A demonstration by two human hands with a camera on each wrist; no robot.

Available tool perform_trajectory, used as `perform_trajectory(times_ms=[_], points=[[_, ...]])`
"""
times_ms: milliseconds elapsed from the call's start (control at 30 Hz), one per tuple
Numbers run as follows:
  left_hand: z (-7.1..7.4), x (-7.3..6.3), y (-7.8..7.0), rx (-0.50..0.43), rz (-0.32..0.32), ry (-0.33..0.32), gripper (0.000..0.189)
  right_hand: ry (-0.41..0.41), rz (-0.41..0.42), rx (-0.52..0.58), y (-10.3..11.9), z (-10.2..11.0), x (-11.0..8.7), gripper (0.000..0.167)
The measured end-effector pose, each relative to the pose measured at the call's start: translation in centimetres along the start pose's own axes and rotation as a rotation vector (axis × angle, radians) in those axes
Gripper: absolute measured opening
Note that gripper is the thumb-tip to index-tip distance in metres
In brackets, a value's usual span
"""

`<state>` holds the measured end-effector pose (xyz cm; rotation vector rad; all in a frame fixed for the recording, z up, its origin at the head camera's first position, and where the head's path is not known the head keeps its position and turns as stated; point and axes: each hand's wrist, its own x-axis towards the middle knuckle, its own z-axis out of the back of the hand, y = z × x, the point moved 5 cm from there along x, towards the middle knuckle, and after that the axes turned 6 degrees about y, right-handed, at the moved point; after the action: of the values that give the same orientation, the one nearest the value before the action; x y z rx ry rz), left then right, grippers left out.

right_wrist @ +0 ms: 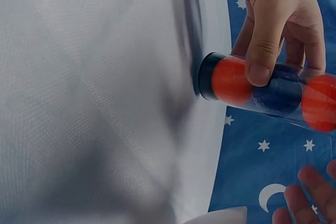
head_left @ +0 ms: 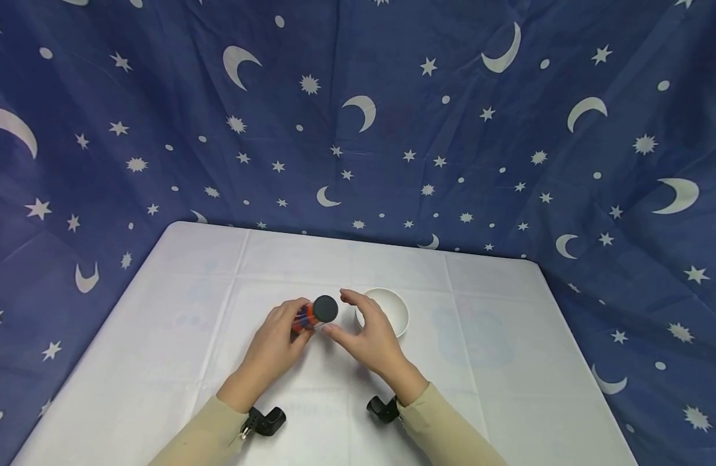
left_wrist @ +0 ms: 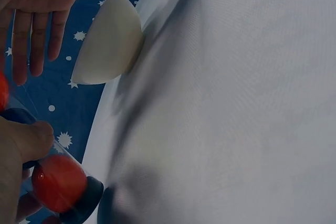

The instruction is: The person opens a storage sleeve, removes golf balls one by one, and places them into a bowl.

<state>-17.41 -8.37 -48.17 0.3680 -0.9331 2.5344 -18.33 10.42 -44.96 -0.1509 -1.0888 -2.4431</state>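
My left hand (head_left: 270, 340) grips a clear tube of balls (right_wrist: 278, 92) around its side, thumb across the front. Orange balls (right_wrist: 229, 81) and a dark blue one show through the plastic. The tube stands roughly upright, its dark top cap (head_left: 325, 309) facing up and its dark bottom cap (right_wrist: 208, 76) close over the table. My right hand (head_left: 374, 343) is beside the tube's top, fingers spread and thumb near the cap, holding nothing. Just behind the right hand sits a white bowl (head_left: 397, 312), partly covered by it in the head view.
A white cloth covers the table (head_left: 509, 362). Behind it hangs a blue curtain (head_left: 393, 129) with moons and stars. Black wrist mounts (head_left: 267, 422) stick out from both beige sleeves (head_left: 451, 430).
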Motion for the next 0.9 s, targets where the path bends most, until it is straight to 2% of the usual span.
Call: perform_trajectory(times_ms=[333, 500, 667, 900], points=[[0.1, 0.0, -0.5, 0.036, -0.024, 0.042, 0.056, -0.027, 0.045, -0.006, 0.3, 0.1, -0.1, 0.062], [0.4, 0.2, -0.8, 0.075, -0.044, 0.057, 0.057, -0.003, 0.084, 0.036, 0.7, 0.3, 0.0, 0.058], [0.4, 0.1, -1.1, 0.096, -0.061, 0.067, 0.058, 0.014, 0.088, 0.072, 0.7, 0.2, -0.1, 0.052], [-0.1, 0.0, -1.2, 0.045, -0.071, 0.044, 0.06, -0.051, 0.134, 0.058, 1.0, 0.5, -0.3, 0.046]])
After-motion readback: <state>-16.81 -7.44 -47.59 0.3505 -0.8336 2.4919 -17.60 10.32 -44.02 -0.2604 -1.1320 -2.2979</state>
